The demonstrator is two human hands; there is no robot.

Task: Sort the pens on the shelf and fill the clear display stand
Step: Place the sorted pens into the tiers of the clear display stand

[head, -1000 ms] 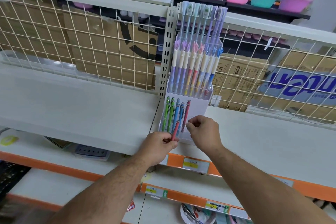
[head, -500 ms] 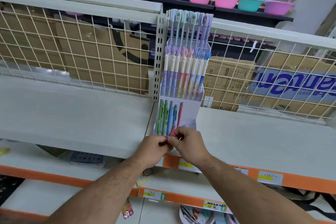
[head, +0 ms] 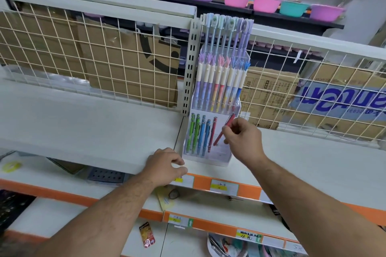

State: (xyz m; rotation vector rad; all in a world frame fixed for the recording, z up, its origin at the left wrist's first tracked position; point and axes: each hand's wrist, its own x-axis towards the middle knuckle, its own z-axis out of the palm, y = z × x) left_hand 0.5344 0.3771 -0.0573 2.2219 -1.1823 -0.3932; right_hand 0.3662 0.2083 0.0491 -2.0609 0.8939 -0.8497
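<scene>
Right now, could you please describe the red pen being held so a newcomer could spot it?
Find the clear tiered display stand on the white shelf. Its lowest front tier holds upright green, blue and red pens; the slim red pen is the only tilted one, pinched by the right hand.

The right hand (head: 243,142) covers the middle of the red pen (head: 230,120).

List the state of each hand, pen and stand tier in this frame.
Red pen, tilted, tip toward the front tier.
Right hand, pinches that pen.
Left hand, empty, loosely curled at the shelf edge.
Clear display stand, upright; front tier partly filled.
</scene>
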